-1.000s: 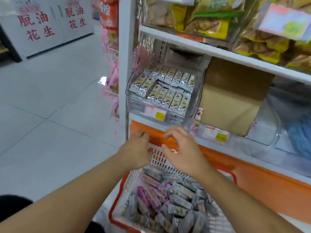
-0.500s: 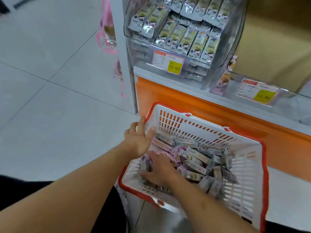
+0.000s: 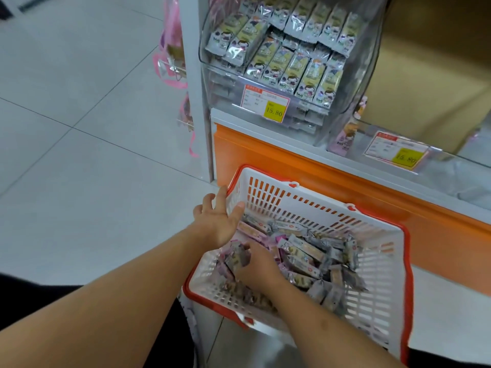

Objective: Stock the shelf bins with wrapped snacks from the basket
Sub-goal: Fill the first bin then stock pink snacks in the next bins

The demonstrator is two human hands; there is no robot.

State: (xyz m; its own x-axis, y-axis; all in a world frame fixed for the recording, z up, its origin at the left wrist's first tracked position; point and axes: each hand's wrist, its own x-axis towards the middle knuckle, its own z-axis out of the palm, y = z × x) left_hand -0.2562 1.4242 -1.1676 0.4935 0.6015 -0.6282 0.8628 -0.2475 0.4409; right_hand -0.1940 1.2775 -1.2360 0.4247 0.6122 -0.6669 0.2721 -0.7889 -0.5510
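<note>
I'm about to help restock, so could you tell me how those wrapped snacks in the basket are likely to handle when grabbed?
The wrapped snacks look small, so probably light. Their glossy film suggests they may slip in a loose grip. They lie loose in the basket, so the right hand digging in will likely shift neighbours.

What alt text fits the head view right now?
A person's right hand grips wrapped snacks inside a white basket on the floor, while the left hand rests on its rim. Above, a clear shelf bin holds packets in rows.
</note>
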